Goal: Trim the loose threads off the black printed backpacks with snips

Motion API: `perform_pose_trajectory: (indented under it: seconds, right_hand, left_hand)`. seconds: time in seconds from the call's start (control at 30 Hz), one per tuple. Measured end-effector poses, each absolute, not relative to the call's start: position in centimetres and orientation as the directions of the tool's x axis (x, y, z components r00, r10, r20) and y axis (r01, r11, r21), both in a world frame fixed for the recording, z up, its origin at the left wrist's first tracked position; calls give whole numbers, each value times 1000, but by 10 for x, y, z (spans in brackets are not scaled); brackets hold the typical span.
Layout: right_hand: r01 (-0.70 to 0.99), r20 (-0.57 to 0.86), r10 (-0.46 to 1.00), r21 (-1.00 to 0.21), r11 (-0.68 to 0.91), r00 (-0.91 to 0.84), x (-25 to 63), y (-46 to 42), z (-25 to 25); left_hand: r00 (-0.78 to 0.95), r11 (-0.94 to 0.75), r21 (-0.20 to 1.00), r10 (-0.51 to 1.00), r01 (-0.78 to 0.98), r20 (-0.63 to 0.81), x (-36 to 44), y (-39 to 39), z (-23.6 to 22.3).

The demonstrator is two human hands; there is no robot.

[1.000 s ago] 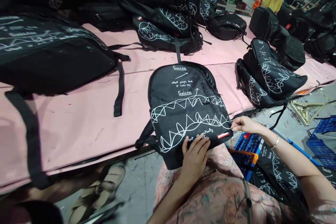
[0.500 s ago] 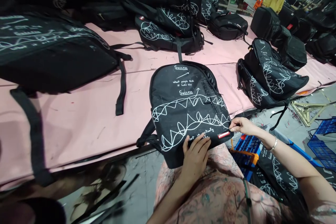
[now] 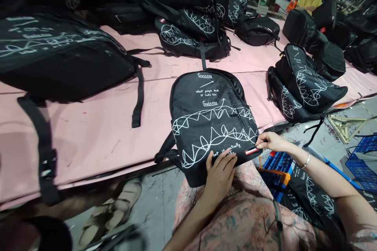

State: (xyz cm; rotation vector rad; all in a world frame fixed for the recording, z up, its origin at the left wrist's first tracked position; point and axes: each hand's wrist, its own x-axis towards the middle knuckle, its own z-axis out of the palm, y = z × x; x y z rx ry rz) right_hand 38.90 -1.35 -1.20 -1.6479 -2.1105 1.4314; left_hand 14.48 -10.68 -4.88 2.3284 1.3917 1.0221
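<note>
A black backpack [image 3: 206, 113] with white scribble print and the word "Success" lies face up, its bottom end hanging over the edge of the pink table [image 3: 97, 125] onto my lap. My left hand [image 3: 219, 176] rests flat on the bag's lower edge with fingers stretched out. My right hand [image 3: 271, 141] is closed in a pinch at the bag's lower right corner, right beside the small red label [image 3: 251, 151]. What the pinched fingers hold is too small to make out.
More black backpacks lie in piles: a large one [image 3: 59, 59] at the left with a hanging strap, a heap [image 3: 194, 19] at the back, two stacked ones [image 3: 303, 82] at the right. Blue crates [image 3: 362, 157] stand on the floor at the right. A person in yellow [image 3: 309, 0] sits far back.
My right hand has crept slightly left along the bag's bottom corner toward the red label. My left hand stays flat in the same place.
</note>
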Motion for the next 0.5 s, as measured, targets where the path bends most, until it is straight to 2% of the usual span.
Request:
perform_pose_trajectory:
  seconds: [0.3,0.5]
  right_hand:
    - [734,-363,856,-679,29,-369,384,-22,-14]
    - [715,-382,837,-699,16,-392,391,-19,-12]
  left_hand:
    - [298,-513,539,848,668,437,145,-107,-49]
    - [314,-510,530,852,678,419,144,-107,-46]
